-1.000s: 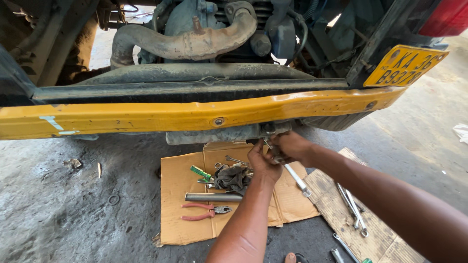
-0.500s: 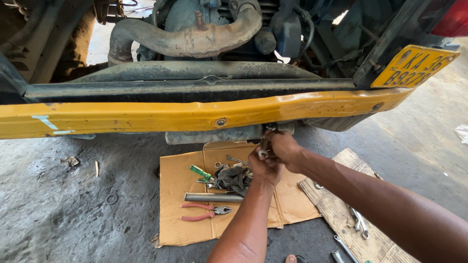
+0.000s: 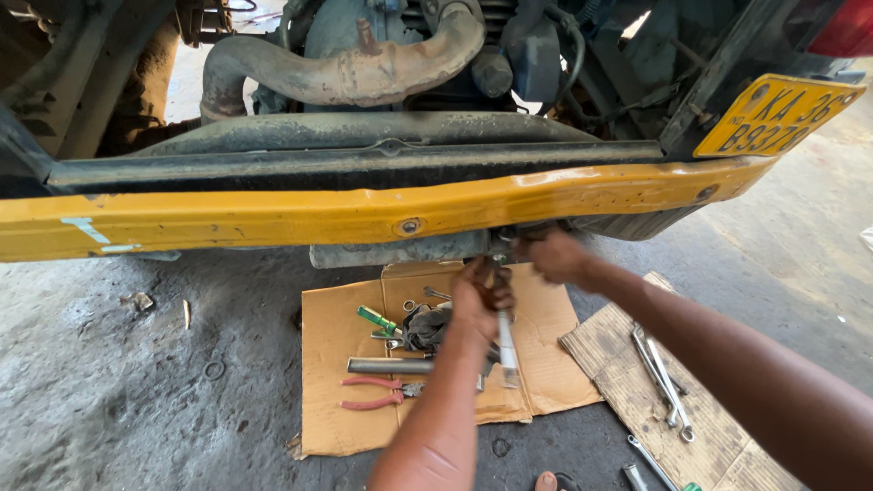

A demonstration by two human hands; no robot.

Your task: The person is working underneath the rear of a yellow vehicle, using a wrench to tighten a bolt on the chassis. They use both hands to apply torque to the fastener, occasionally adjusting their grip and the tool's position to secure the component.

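Wrench: gripped in left hand fingers under yellow bumper; right hand fingers blurred, grip unclear.

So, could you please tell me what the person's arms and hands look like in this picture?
Both forearms are bare, with no sleeves in view. The left hand and right hand wear no gloves, and no watch, bracelet or ring shows. The hands are slightly blurred.

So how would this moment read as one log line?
left hand: grips spanner | right hand: under yellow bumper | cardboard: pliers, metal tube
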